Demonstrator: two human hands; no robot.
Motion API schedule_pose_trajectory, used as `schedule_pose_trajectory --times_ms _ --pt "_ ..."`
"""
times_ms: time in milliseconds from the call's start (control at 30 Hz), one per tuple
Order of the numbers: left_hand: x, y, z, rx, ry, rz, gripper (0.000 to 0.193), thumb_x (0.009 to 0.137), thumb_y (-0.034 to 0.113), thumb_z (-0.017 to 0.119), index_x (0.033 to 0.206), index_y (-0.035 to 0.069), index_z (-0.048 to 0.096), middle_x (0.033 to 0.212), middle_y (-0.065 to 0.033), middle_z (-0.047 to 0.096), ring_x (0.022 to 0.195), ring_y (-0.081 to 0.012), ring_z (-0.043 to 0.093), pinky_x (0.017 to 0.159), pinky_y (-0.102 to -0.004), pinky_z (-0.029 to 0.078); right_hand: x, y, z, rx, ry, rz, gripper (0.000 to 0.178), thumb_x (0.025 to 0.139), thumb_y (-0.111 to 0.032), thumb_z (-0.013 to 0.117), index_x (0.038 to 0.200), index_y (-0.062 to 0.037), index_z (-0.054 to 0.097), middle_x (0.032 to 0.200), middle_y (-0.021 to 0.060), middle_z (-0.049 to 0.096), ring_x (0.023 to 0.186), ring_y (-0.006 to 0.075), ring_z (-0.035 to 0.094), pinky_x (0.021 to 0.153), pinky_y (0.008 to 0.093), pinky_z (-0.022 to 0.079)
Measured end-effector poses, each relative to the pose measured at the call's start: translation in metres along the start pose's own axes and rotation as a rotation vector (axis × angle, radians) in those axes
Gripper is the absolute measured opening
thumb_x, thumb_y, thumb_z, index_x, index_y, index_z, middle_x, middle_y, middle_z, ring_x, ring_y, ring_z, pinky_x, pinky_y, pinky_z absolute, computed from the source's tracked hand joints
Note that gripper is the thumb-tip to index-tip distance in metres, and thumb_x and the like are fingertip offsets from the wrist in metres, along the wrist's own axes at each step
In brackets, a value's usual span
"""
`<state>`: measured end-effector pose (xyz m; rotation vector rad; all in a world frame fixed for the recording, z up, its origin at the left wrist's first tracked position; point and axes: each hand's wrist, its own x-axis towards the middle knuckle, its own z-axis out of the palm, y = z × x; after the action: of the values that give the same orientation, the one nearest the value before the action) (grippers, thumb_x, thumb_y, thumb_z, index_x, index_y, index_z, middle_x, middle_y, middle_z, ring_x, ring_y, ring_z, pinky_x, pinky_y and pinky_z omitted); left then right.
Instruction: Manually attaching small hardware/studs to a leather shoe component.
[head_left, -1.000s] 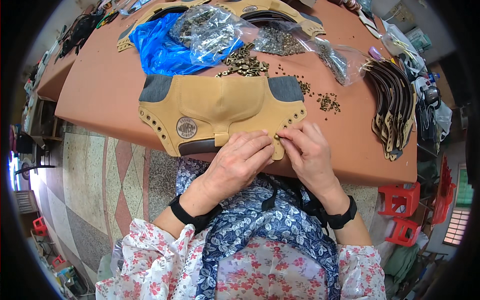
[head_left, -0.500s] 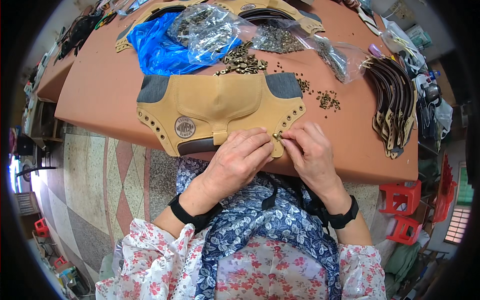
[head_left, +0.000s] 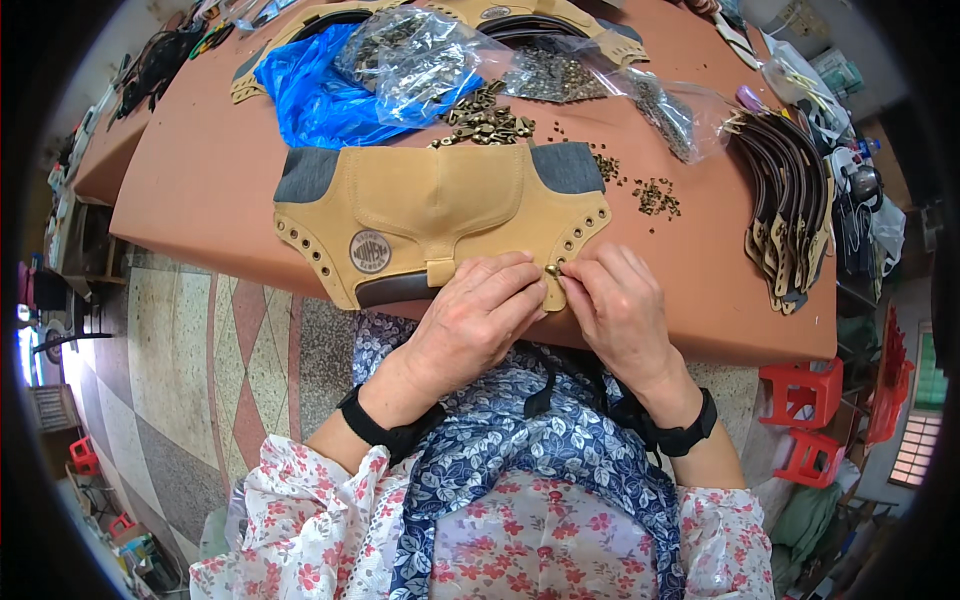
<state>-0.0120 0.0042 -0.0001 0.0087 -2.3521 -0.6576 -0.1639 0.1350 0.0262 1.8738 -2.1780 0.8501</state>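
A tan leather boot upper with grey corner patches, a round badge and rows of punched holes lies flat near the table's front edge. My left hand presses down on its lower right flap. My right hand pinches a small brass eyelet at a hole in that flap, fingertips meeting those of the left hand.
Loose brass eyelets lie in piles behind the upper, with more scattered at the right. Clear bags of hardware and a blue plastic bag sit further back. Dark leather straps are stacked at right. Red stools stand on the floor.
Both hands stay at the flap's lower right corner; the fingertips have shifted slightly around the eyelet. The leather piece has not moved.
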Motion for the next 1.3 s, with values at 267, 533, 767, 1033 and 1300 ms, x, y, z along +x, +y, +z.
schedule_pose_trajectory --times_ms 267,533,767,1033,1300 --pt "0.0 0.0 0.001 0.005 -0.005 -0.014 0.025 0.08 0.003 0.078 0.103 -0.001 0.07 0.111 -0.0147 0.068 0.108 -0.0338 0.067 0.09 -0.0431 0.054 -0.005 0.008 0.006 0.105 0.067 0.025 0.012 0.081 -0.002 0.073 0.092 -0.0025 0.068 0.089 0.009 0.063 0.083 0.0288 0.063 0.072 0.0388 0.052" --pt "0.001 0.0 0.0 0.0 -0.011 -0.017 0.026 0.08 0.004 0.078 0.104 -0.001 0.07 0.111 -0.0141 0.069 0.108 -0.0332 0.067 0.09 -0.0425 0.054 -0.001 0.009 0.003 0.09 0.032 -0.018 0.012 0.08 -0.001 0.073 0.091 -0.0026 0.068 0.088 0.0092 0.063 0.082 0.0286 0.063 0.072 0.0389 0.053" --pt "0.001 -0.001 0.001 -0.004 -0.004 -0.01 0.026 0.079 0.004 0.078 0.103 -0.001 0.07 0.11 -0.0143 0.069 0.109 -0.033 0.067 0.09 -0.0423 0.054 -0.001 0.008 0.006 0.079 0.077 -0.047 0.011 0.08 -0.002 0.072 0.089 -0.0029 0.067 0.088 0.0092 0.063 0.081 0.0286 0.063 0.071 0.0386 0.052" --pt "0.001 0.001 0.0 -0.013 -0.015 -0.045 0.024 0.079 0.004 0.077 0.102 -0.001 0.07 0.112 -0.0145 0.068 0.109 -0.033 0.066 0.09 -0.0419 0.054 -0.006 0.011 0.009 0.008 0.099 -0.145 0.018 0.077 -0.004 0.073 0.094 -0.0036 0.069 0.089 0.008 0.063 0.081 0.0267 0.064 0.07 0.0374 0.052" --pt "0.001 -0.001 0.0 0.005 -0.015 -0.005 0.025 0.08 0.004 0.077 0.103 -0.001 0.07 0.116 -0.0155 0.068 0.11 -0.0335 0.066 0.09 -0.0423 0.053 -0.01 0.01 0.006 0.14 0.082 -0.064 0.018 0.08 -0.002 0.074 0.098 -0.003 0.071 0.092 0.008 0.064 0.083 0.0271 0.064 0.073 0.0375 0.051"
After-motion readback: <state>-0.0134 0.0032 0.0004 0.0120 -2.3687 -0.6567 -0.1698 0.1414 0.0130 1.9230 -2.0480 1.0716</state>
